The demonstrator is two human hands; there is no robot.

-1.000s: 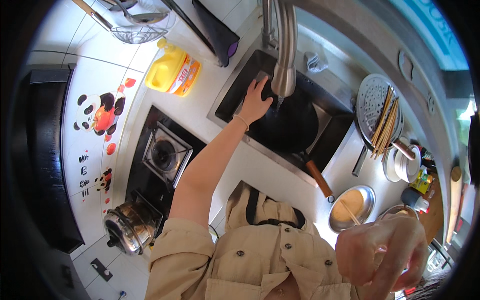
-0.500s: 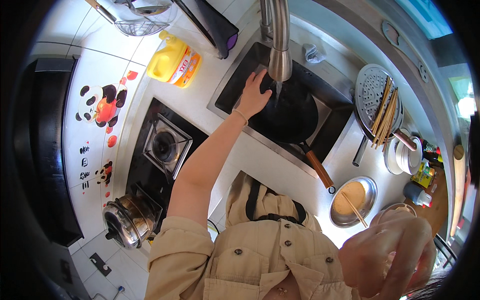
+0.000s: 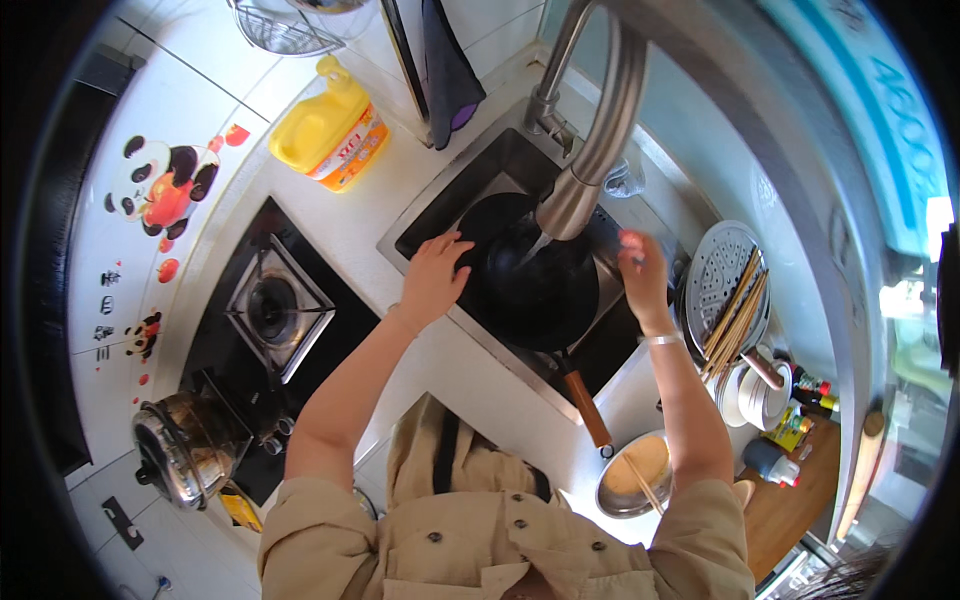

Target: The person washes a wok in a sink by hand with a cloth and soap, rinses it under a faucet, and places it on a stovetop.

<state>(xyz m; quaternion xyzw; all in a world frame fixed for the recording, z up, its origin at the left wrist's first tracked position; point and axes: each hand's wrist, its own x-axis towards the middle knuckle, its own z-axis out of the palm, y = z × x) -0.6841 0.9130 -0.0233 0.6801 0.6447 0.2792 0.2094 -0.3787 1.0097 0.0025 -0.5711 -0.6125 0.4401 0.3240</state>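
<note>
A black wok (image 3: pixel 540 300) with a wooden handle (image 3: pixel 588 410) lies tilted in the sink (image 3: pixel 425 235), its handle reaching over the near edge. From the tap (image 3: pixel 572 205) a stream of water runs into it. My left hand (image 3: pixel 432 275) grips the wok's left rim, thumb and fingers at its edge. Over the sink's right side is my right hand (image 3: pixel 643 275), its fingers curled together next to the wok. What they hold, if anything, is hidden against the dark background.
Left of the sink stand a yellow jug (image 3: pixel 330 130) and a gas stove (image 3: pixel 270 310) with a metal pot (image 3: pixel 185 450). On the right are a perforated steamer plate (image 3: pixel 715 270) with several chopsticks (image 3: pixel 735 315), white dishes (image 3: pixel 765 395) and a bowl of pale orange liquid (image 3: pixel 605 490).
My right hand has come from the lower right to the sink's right side. The view has shifted. My left hand stays at the wok's left rim, and water still runs.
</note>
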